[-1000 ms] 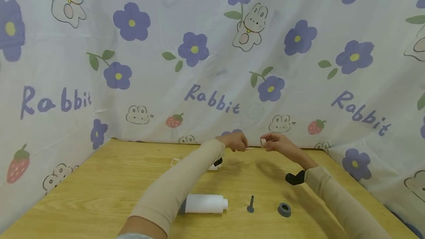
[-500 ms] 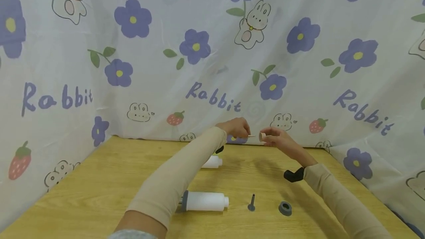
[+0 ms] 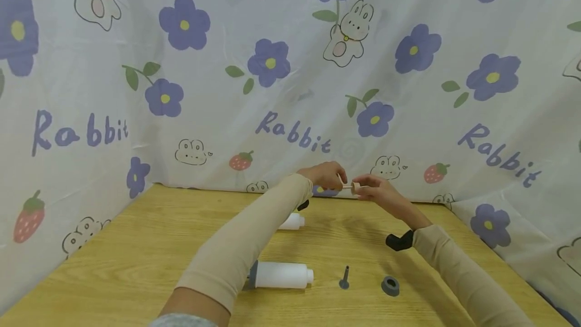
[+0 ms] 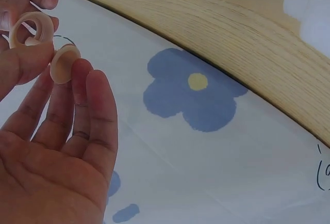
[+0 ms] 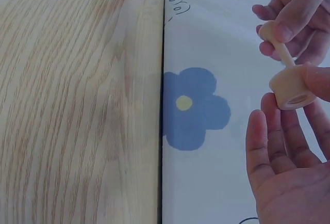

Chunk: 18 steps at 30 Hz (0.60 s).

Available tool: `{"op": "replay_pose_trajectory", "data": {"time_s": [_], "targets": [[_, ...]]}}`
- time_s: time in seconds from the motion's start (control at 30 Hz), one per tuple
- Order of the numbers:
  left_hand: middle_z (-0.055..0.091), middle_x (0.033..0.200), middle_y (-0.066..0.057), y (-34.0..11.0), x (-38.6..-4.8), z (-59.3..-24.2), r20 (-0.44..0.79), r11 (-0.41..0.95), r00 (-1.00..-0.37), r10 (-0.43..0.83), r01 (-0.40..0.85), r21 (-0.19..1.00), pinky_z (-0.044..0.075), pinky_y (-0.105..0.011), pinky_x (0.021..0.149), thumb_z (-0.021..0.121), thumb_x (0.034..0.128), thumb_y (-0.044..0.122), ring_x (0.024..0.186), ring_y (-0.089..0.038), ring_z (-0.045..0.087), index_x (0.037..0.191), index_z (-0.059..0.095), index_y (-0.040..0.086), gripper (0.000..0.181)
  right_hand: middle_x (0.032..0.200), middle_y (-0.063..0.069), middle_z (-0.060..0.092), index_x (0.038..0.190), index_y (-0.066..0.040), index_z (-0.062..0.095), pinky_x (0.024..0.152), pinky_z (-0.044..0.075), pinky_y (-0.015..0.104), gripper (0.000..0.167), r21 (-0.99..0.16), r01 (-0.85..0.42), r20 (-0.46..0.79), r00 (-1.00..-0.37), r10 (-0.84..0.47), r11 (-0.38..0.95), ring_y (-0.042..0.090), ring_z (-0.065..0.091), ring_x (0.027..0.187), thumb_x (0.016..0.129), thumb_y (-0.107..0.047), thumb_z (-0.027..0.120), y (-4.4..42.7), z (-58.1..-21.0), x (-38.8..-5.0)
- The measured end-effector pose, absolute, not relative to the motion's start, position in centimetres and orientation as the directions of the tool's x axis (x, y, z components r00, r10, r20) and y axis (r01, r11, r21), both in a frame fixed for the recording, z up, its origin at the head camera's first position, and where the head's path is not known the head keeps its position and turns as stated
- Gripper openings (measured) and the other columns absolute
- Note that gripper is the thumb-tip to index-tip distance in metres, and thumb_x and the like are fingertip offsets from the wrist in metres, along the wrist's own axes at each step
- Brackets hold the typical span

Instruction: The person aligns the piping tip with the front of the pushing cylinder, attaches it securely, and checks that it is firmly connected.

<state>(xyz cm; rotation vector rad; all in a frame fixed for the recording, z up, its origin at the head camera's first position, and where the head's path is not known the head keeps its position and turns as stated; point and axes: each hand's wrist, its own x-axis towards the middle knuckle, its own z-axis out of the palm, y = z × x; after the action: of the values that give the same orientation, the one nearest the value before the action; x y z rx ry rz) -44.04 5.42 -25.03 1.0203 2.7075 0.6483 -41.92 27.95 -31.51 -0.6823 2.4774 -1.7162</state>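
At the far side, above the table, my left hand (image 3: 323,174) pinches a thin cream stem piece (image 5: 283,52) by its disc-shaped end (image 4: 66,65). Facing it, my right hand (image 3: 386,193) grips a short cream ring-shaped cap (image 5: 290,89) between thumb and fingers. The stem's narrow end meets the back of the cap; how deep it sits inside cannot be told. In the left wrist view the cap's round opening (image 4: 47,27) shows beside the left thumb.
A white bottle with a grey collar (image 3: 283,275) lies at the front, beside a grey stemmed piece (image 3: 345,280) and a grey ring (image 3: 390,285). Another white bottle (image 3: 293,221) lies farther back, partly behind the left sleeve. A patterned cloth (image 3: 290,90) hangs behind the table.
Both hands have risen slightly in the head view, and the gap between the stem piece and the cap has closed. Each hand keeps its grip.
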Motion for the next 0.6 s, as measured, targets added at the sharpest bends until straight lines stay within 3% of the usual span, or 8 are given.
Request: {"op": "replay_pose_trajectory", "data": {"time_s": [0.1,0.23,0.43,0.6], "targets": [[0.057,0.072,0.001,5.59,-43.91,-25.11,-0.001,0.665,-0.753,0.658,0.580,0.470,0.047,-0.025,0.065,0.059,0.0919,0.007,0.070,-0.016,0.054,0.132,0.062,0.003,0.040,0.136,0.019,0.049,0.136,0.004,0.047,0.097,0.053,0.030,0.043,-0.900,-0.335,0.208,-0.892,-0.400,0.280,0.008,0.062,0.109,0.101,-0.020,0.058,27.85,-31.55,-41.94],[0.062,0.080,-0.003,5.72,-43.75,-25.03,-0.002,0.623,-0.742,0.671,0.562,0.545,0.049,-0.025,0.065,0.060,0.0924,0.008,0.074,-0.018,0.056,0.131,0.062,0.002,0.039,0.132,0.013,0.051,0.135,0.004,0.047,0.096,0.053,0.030,0.043,-0.901,-0.334,0.205,-0.890,-0.408,0.278,0.014,0.061,0.112,0.101,-0.020,0.058,27.63,-31.51,-41.95],[0.070,0.107,-0.014,5.74,-43.62,-25.07,0.014,0.552,-0.738,0.675,0.518,0.654,0.058,-0.038,0.089,0.063,0.0920,0.009,0.084,-0.017,0.063,0.130,0.061,-0.001,0.039,0.125,0.004,0.055,0.132,0.001,0.049,0.105,0.048,0.045,0.038,-0.909,-0.316,0.190,-0.894,-0.405,0.271,0.016,0.061,0.113,0.101,-0.019,0.059,27.38,-31.49,-42.00],[0.066,0.123,-0.019,5.75,-43.36,-25.05,0.012,0.491,-0.751,0.660,0.444,0.750,0.056,-0.041,0.095,0.066,0.0912,0.009,0.101,-0.026,0.068,0.131,0.061,-0.003,0.042,0.123,0.004,0.056,0.131,0.000,0.050,0.098,0.053,0.034,0.037,-0.908,-0.319,0.190,-0.891,-0.412,0.271,0.012,0.061,0.109,0.101,-0.020,0.059,27.25,-31.48,-41.99]]}}
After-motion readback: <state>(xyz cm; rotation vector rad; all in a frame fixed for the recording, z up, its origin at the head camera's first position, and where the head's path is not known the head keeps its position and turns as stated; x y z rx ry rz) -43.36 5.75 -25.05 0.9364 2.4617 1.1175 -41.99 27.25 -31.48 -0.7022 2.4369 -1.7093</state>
